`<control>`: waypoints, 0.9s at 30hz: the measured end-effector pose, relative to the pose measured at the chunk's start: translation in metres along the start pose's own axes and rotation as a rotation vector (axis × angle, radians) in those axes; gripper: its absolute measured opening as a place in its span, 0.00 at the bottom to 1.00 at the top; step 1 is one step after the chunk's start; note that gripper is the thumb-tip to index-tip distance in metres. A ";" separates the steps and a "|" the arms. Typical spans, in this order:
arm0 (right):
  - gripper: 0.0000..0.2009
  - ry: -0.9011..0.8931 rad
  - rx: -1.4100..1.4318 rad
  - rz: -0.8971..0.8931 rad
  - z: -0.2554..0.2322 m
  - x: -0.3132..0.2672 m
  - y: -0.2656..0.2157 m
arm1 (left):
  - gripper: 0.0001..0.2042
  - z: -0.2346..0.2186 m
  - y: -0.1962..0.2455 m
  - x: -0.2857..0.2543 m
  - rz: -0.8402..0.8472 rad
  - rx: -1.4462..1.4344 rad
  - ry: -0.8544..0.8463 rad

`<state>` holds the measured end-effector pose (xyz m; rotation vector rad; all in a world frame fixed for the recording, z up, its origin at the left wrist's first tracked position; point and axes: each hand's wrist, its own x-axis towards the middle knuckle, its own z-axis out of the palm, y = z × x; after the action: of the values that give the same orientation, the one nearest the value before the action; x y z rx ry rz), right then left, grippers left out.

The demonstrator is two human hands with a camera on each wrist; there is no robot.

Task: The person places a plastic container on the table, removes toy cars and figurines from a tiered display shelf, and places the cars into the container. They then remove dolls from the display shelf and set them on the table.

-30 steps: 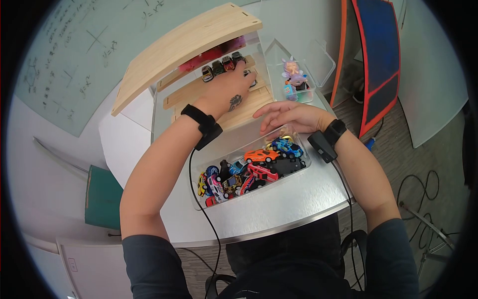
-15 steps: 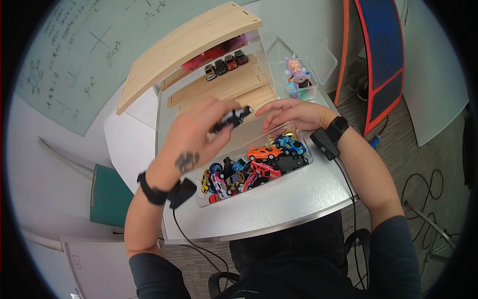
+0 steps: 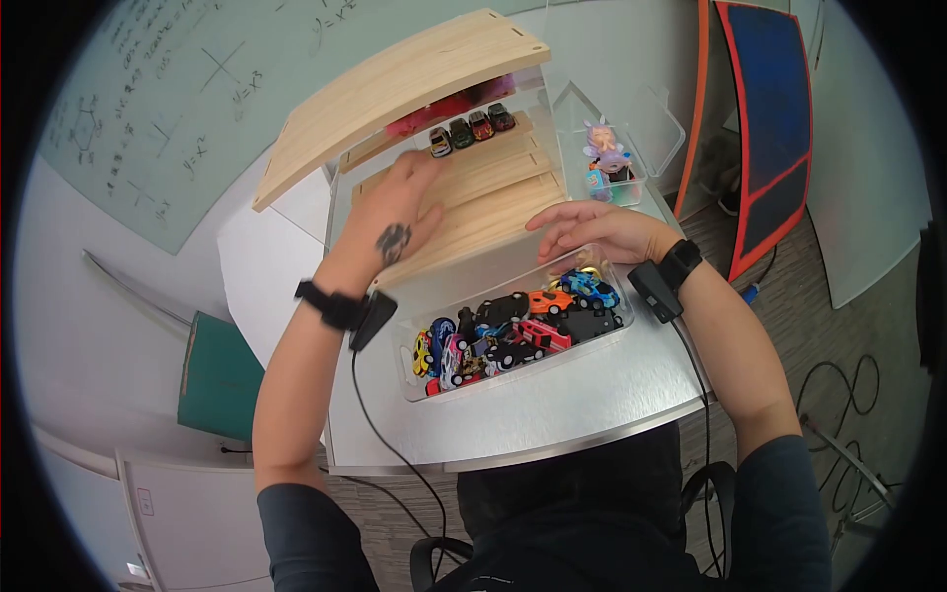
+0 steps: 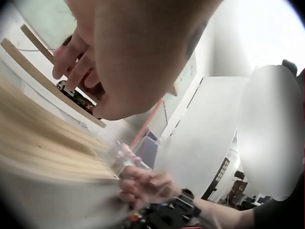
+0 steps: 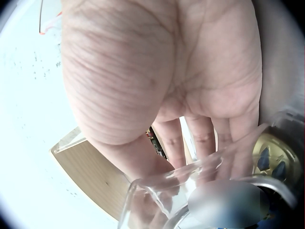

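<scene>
My left hand (image 3: 400, 212) is raised over the left side of a tiered wooden shelf (image 3: 493, 212), its fingers loosely bent with nothing held between them. In the left wrist view those fingers overlap the toy cars (image 4: 76, 98) on an upper tier. Several toy cars (image 3: 480, 125) stand in a row there. In front of the shelf, a clear plastic bin (image 3: 405, 365) holds a heap of toy cars (image 3: 513, 331), a black one on top. Beside the bin's far right corner, my right hand (image 3: 607, 232) has its fingers extended, close to the bin wall (image 5: 209, 164).
A smaller clear box (image 3: 639, 170) with toy figures (image 3: 604, 148) stands right of the shelf. The shelf's wide top board (image 3: 395, 99) overhangs the tiers, with something red beneath it. A cable (image 3: 395, 454) hangs from the left wrist across the table edge (image 3: 552, 434).
My left hand took a black toy car off the shelf and let it go into the bin, then moved back up toward the shelf's left side. The right hand stays beside the bin.
</scene>
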<state>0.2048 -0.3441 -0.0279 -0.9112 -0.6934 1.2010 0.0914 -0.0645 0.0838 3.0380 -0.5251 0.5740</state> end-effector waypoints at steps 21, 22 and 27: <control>0.19 -0.023 0.008 0.014 -0.004 0.001 0.003 | 0.15 -0.030 0.084 -0.005 0.087 -0.333 0.105; 0.19 -0.028 0.005 0.021 -0.006 0.002 0.004 | 0.16 -0.030 0.094 -0.010 0.167 -0.338 0.087; 0.19 -0.011 0.013 0.017 -0.004 0.001 0.002 | 0.18 -0.012 0.129 -0.023 0.347 -0.263 -0.080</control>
<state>0.2074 -0.3437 -0.0312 -0.9017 -0.6873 1.2258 0.0251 -0.1778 0.0793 2.7432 -1.0523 0.3521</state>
